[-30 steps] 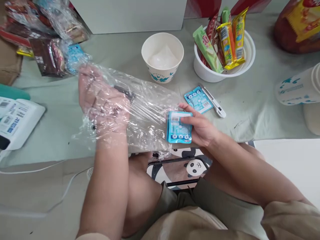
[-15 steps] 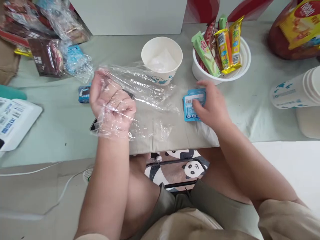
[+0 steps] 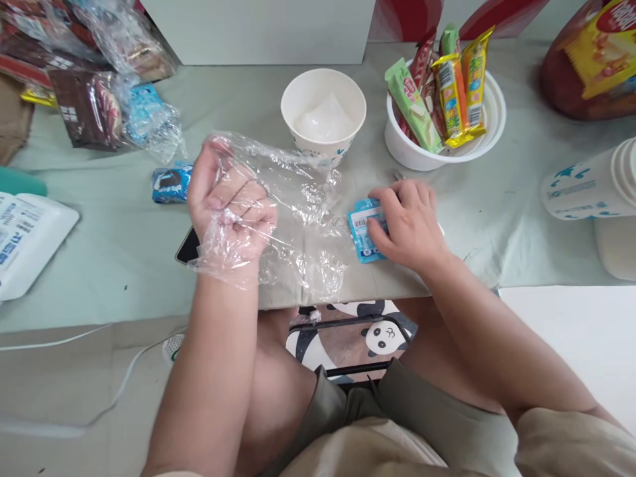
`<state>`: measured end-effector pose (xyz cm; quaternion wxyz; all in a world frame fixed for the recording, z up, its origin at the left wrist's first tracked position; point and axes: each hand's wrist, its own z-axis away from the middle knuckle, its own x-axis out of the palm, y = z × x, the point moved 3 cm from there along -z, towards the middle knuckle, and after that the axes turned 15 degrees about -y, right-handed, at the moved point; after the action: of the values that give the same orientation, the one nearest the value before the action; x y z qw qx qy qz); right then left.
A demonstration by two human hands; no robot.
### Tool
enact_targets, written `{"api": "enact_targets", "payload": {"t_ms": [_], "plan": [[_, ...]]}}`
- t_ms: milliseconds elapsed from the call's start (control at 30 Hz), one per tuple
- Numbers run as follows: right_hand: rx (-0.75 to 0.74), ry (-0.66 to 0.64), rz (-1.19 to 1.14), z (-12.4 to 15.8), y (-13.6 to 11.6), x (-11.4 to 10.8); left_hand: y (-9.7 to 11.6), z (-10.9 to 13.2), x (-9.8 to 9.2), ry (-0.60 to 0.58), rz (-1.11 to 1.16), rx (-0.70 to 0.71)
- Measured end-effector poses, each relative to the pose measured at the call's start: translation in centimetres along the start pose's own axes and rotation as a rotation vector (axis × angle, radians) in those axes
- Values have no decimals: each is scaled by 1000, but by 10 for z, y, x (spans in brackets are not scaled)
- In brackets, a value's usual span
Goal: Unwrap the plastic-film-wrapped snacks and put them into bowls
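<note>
My left hand is closed, palm up and fingers curled, with a clear plastic bag draped around it and spreading to the right. Between thumb and fingers, my right hand grips a small flat blue packet with a barcode, low over the table. A white paper cup with whitish contents stands behind the bag. Partly hidden by my left wrist is a dark phone-like object. A small blue wrapped snack lies left of that hand.
A white bowl holds several wrapped snack bars at the back right. Stacked paper cups lie on the right, near a large jar. Bagged snacks fill the back left; a white package sits at the left edge.
My right hand has moved slightly left and toward me with the blue packet, which has tilted. The bag around my left hand has spread and shifted a little.
</note>
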<state>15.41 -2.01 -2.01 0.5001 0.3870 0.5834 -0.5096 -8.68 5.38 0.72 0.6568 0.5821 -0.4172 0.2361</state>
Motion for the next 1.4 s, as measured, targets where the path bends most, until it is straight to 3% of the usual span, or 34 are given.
{"api": "enact_targets", "payload": {"t_ms": [233, 400, 500, 567, 633, 767, 867, 1000, 1133, 1233, 1400], "plan": [[-116, 184, -269, 15, 3, -4, 4, 0, 5, 48, -18, -37], [11, 283, -470, 21, 27, -11, 6, 0, 9, -7, 109, -95], [68, 506, -470, 18, 47, -42, 7, -1, 10, -47, 36, -112], [12, 649, -341, 8, 59, -72, 6, -3, 11, -33, -47, -113], [-48, 687, -189, -9, 72, -101, 5, -4, 13, 12, -82, -117], [-22, 519, -91, -50, 96, -130, 3, -4, 15, 89, 44, -122], [58, 301, -153, -70, 111, -124, 2, -4, 15, 113, 140, -133], [150, 7, -101, -76, 117, -113, 1, -6, 14, 70, 255, -152], [224, -70, 35, -77, 112, -119, -1, -8, 14, 57, 273, -146], [166, -89, 135, -79, 107, -123, -2, -7, 14, 77, 275, -133], [68, -334, 209, -79, 106, -112, 1, -6, 15, 45, 272, -127]]}}
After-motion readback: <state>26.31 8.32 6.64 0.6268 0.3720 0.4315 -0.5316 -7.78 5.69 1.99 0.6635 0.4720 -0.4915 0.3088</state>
